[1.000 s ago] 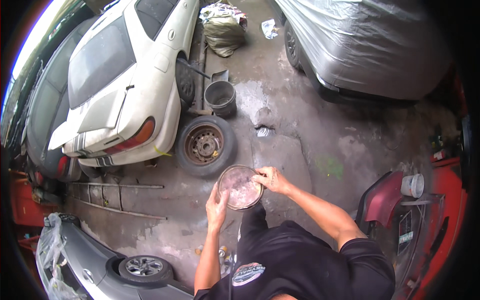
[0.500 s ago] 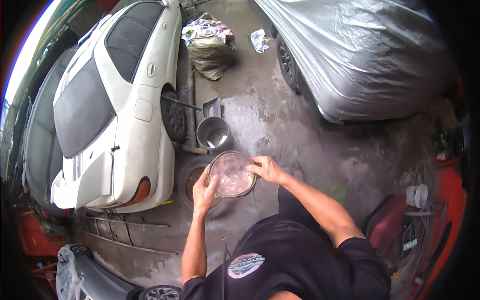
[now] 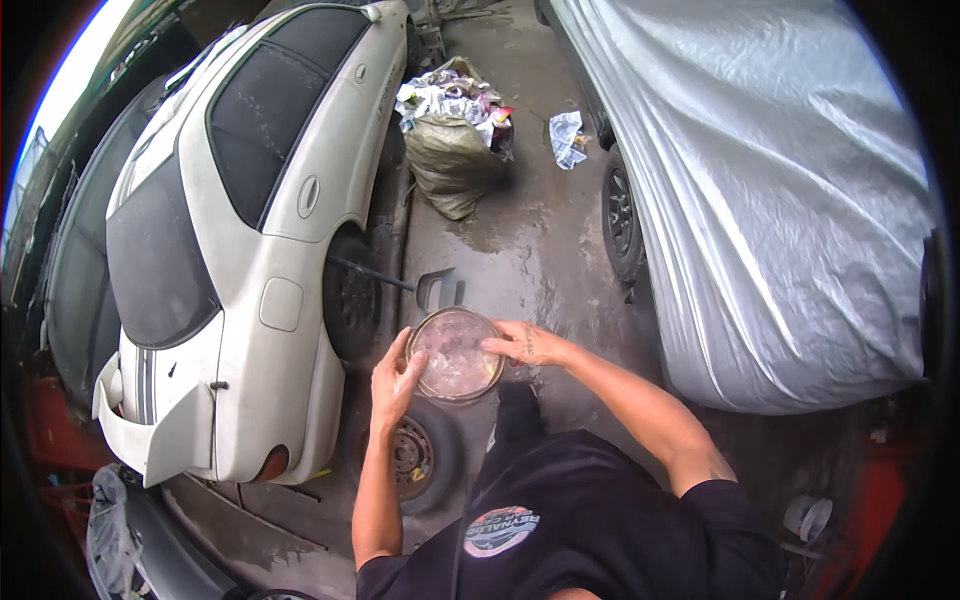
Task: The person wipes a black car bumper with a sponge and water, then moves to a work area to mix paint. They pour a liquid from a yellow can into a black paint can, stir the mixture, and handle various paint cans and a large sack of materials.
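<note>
Between my hands is a round, flat, pinkish disc with a thin dark rim and a blotchy, worn face (image 3: 456, 356); whether it is a lid or a shallow dish I cannot tell. My left hand (image 3: 393, 378) grips its left edge, thumb over the face and fingers behind. At the opposite edge my right hand (image 3: 528, 343) holds on, thumb on the face, its other fingers partly hidden. Below it, near my left forearm, a tyre on a rusty wheel rim (image 3: 412, 460) lies on the floor. A dark dustpan (image 3: 440, 290) shows just beyond the disc.
On the left stands a white car (image 3: 260, 330) with a rear spoiler. A vehicle under a silver cover (image 3: 760, 220) fills the right. Ahead are a full sack of paper rubbish (image 3: 455, 165) and a crumpled sheet (image 3: 567, 140) on the wet concrete floor (image 3: 510, 250).
The view has shifted, and I stand closer to the dustpan and sack. Still gripped in both hands, the disc now covers where the grey bucket was seen. More of the wheel rim shows.
</note>
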### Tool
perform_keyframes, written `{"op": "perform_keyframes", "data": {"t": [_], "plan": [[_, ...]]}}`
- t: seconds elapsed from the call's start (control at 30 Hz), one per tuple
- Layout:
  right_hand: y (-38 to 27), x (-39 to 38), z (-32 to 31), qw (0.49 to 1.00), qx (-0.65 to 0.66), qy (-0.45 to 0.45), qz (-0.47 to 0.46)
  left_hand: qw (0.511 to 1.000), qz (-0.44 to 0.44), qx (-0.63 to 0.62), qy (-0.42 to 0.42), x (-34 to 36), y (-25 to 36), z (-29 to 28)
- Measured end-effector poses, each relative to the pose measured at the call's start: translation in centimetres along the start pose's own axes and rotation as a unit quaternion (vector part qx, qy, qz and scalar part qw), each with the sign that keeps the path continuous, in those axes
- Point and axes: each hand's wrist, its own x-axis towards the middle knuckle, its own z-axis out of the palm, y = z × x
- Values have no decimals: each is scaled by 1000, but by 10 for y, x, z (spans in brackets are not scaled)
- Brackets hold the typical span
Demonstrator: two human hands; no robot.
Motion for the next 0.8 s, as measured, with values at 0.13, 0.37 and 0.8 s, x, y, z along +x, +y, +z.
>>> {"op": "perform_keyframes", "data": {"t": [0.13, 0.37, 0.8], "plan": [[40, 79, -94, 999, 16, 31, 9, 998, 19, 64, -15, 126, 14, 51], [43, 176, -278, 985, 66, 149, -64, 993, 30, 61, -92, 347, 86, 130], [20, 427, -636, 985, 40, 146, -78, 997, -65, -25, -37, 699, 147, 274]]}}
